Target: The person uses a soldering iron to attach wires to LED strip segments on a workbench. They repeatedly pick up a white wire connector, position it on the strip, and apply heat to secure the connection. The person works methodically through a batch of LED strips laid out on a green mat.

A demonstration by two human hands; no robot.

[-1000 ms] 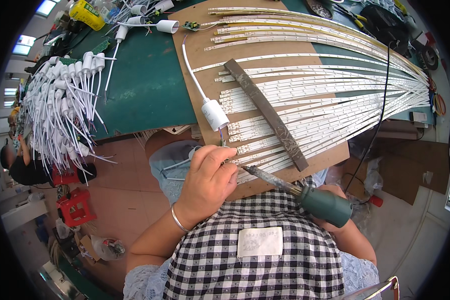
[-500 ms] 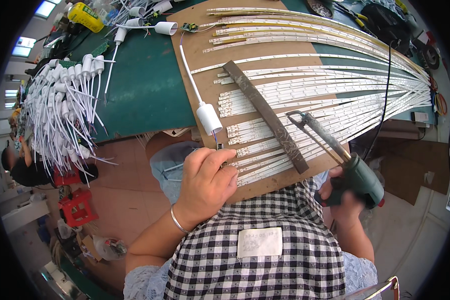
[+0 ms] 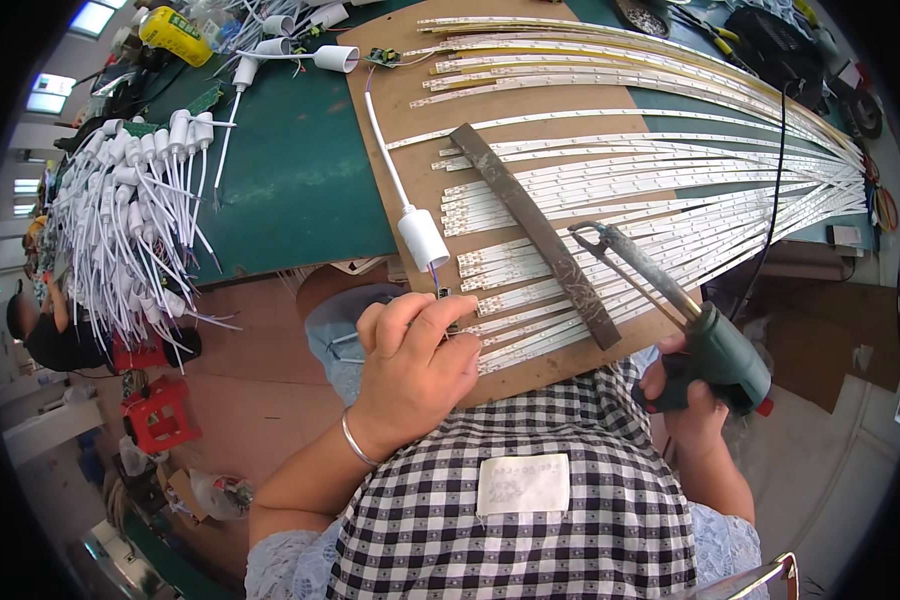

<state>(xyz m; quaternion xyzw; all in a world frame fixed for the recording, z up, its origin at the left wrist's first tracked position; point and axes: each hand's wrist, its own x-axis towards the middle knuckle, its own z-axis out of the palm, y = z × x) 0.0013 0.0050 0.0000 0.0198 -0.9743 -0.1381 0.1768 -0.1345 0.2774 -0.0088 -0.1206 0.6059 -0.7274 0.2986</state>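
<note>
My left hand [image 3: 415, 360] is closed in a pinch on a small circuit board [image 3: 444, 294], mostly hidden under the fingers, at the ends of the nearest LED strips [image 3: 510, 300]. Thin wires run from that board into a white cylindrical cap [image 3: 423, 238] with a white cable, lying on the brown board [image 3: 395, 165]. To the right, my right hand [image 3: 685, 390] grips a dark green soldering gun [image 3: 727, 362] by its handle. Its looped tip points up and left, over the strips and beside a flat metal bar [image 3: 535, 235] that lies across them.
A bundle of white caps with cables [image 3: 135, 215] hangs over the left table edge. At the back stand a yellow bottle [image 3: 173, 35] and another circuit board [image 3: 383, 57] wired to a cap. A black cord [image 3: 776, 190] crosses the strips. A red stool [image 3: 160, 415] and a person [image 3: 55, 325] are at left.
</note>
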